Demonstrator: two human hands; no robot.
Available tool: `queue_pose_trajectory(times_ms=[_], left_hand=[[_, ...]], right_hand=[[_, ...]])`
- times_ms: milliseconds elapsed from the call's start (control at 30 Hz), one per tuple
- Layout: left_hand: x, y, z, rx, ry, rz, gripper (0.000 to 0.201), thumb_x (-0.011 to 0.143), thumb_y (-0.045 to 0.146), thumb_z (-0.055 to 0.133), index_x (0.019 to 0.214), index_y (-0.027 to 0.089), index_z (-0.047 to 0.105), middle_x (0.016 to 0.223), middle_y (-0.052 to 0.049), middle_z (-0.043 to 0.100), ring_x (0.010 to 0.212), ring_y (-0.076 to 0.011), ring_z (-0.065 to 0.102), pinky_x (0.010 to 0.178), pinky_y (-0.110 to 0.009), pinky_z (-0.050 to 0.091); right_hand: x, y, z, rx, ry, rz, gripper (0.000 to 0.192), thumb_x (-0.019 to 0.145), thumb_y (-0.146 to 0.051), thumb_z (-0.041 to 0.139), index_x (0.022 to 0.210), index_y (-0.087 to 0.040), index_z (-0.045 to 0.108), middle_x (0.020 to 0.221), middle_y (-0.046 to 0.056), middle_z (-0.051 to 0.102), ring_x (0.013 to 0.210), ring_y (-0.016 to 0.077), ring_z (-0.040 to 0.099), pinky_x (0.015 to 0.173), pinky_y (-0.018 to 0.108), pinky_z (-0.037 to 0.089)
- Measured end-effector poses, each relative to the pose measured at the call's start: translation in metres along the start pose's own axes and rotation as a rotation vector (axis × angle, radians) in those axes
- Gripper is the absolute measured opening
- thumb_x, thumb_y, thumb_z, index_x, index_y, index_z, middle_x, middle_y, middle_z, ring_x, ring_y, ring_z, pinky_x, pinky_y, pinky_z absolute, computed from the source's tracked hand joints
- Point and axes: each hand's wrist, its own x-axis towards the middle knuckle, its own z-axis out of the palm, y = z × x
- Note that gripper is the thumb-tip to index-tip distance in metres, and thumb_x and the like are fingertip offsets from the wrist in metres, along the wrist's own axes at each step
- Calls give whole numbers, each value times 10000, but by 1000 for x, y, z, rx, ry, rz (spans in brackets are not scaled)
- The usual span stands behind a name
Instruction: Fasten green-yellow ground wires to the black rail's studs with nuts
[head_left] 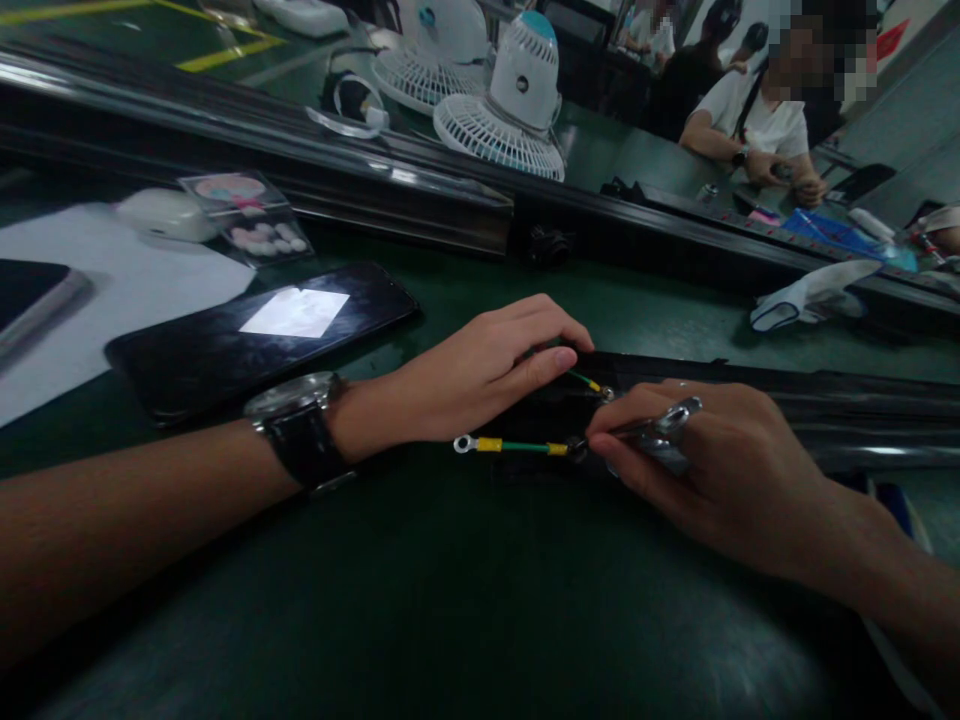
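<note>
Broadly, a dim workroom surrounds a dark green tabletop [420, 610], whose dull surface carries soft patches of reflected light. Beyond it, at upper left, yellow lines [232, 57] mark another green surface; at upper right, a person in a white top [784, 125] sits with both hands near small items, and others sit farther back, blurred. A long dark rail [315, 170] with a polished edge crosses the view obliquely. Below it, a long black part [757, 378] lies on the tabletop, running under both hands toward the right edge. Two white fans stand face down behind the rail; the nearer fan [525, 85] has a blue-green cap and a small dark emblem too small to read.

White paper [52, 240] lies at left, overlapped by a black glossy slab [187, 365] that mirrors a bright four-sided patch. The left hand [517, 350] rests over the black part, thumb and index near each other; whether these fingers grip anything cannot be told. The right hand [727, 440] has its fingers pinched on a slender silver tool [679, 415]. A white glove [814, 295] with blue trim lies beyond, and a clear packet [247, 215] with pink print sits near the paper. Smallest, a green lead [523, 447] with yellow sleeves ends in a ring terminal [464, 444], just below the left hand; a second green lead [583, 379] shows between the hands.
</note>
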Motion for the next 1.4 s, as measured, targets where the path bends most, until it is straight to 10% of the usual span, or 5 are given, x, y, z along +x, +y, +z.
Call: queue_pose_trajectory(times_ms=[567, 800, 1400], left_hand=[[-1, 2, -3, -28, 8, -20, 343, 1073, 388, 397, 1237, 192, 625, 1242, -57, 661, 1138, -191, 612, 1001, -302, 461], [0, 1, -3, -18, -2, 9, 323, 1073, 371, 412, 1243, 195, 623, 1240, -59, 655, 1142, -186, 606, 1007, -296, 453], [0, 0, -2, -13, -12, 4, 316, 1067, 367, 431, 1238, 192, 632, 1236, -57, 652, 1143, -184, 604, 1012, -295, 450]], right_hand=[[-3, 11, -22, 40, -164, -214, 152, 1024, -210, 539, 1097, -192, 671, 1050, 75, 745, 907, 195, 694, 824, 369, 527], [-2, 12, -17, 60, -6, 43, 95, 1001, -259, 600, 1005, -227, 689, 908, -5, 759, 752, 135, 705, 722, 266, 528], [-1, 4, -6, 59, -16, -1, 121, 1013, -249, 573, 979, -188, 672, 905, 27, 761, 754, 154, 706, 694, 285, 491]])
